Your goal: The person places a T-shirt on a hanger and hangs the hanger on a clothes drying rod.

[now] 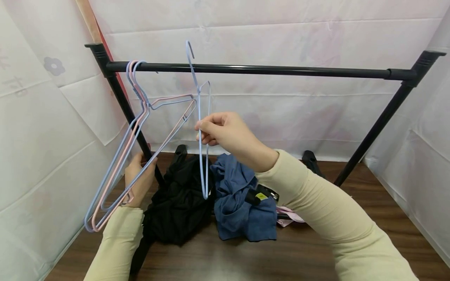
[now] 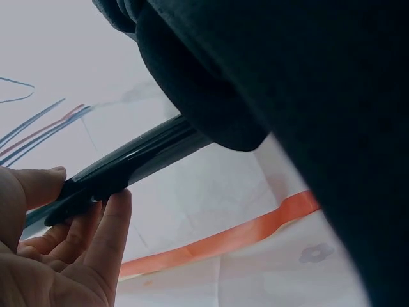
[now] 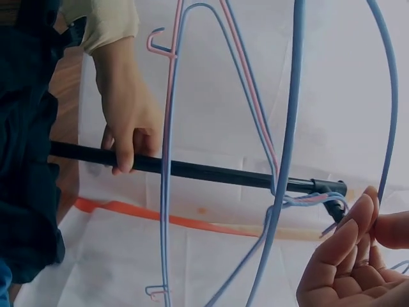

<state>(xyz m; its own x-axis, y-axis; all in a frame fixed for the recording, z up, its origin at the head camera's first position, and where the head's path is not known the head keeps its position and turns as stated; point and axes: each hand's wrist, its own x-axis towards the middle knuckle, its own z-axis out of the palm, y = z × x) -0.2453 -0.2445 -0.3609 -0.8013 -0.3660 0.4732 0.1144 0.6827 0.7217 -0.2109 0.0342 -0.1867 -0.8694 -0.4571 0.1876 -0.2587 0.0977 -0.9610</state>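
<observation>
In the head view my right hand [image 1: 228,134] pinches the side of a light blue wire hanger [image 1: 199,109] between thumb and fingers. The hanger's hook rises above the black rail [image 1: 260,69], open end pointing down. My left hand [image 1: 138,177] grips the rack's left post, with fingers and thumb around the tube [image 2: 150,150] in the left wrist view. Blue and pink hangers [image 1: 121,156] hang from the rail's left end, partly in front of my left hand. In the right wrist view the pinching fingers [image 3: 345,236] sit at the hanger's wire [image 3: 392,83].
Black clothing [image 1: 175,203] and blue clothing [image 1: 239,203] with a yellow-marked tag hang over a low bar beneath the rail. Pink cloth [image 1: 290,216] shows beside them. The right post [image 1: 372,136] slants down to a brown wooden surface [image 1: 246,259]. Pale sheets [image 1: 281,39] enclose the rack.
</observation>
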